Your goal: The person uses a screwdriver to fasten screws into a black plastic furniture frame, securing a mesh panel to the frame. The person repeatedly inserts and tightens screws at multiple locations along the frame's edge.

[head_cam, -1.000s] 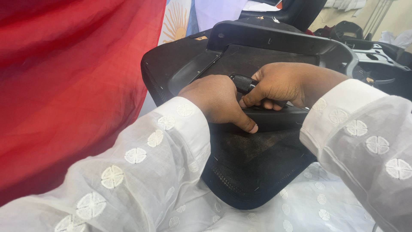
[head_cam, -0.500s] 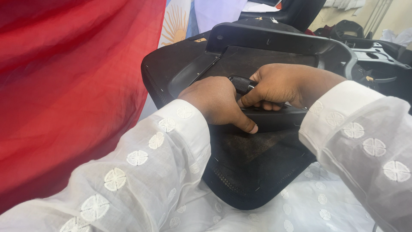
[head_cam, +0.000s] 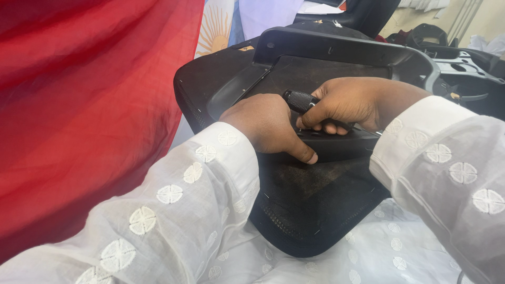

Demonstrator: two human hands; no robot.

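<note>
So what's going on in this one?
A person in white embroidered sleeves is working on a black mesh chair back that lies across their lap. The right hand is closed around the knurled black handle of a tool, its working end hidden behind the hands. The left hand presses down on the plastic crossbar over the mesh, thumb stretched along it. Red cloth hangs to the left, and more black chair parts lie behind.
</note>
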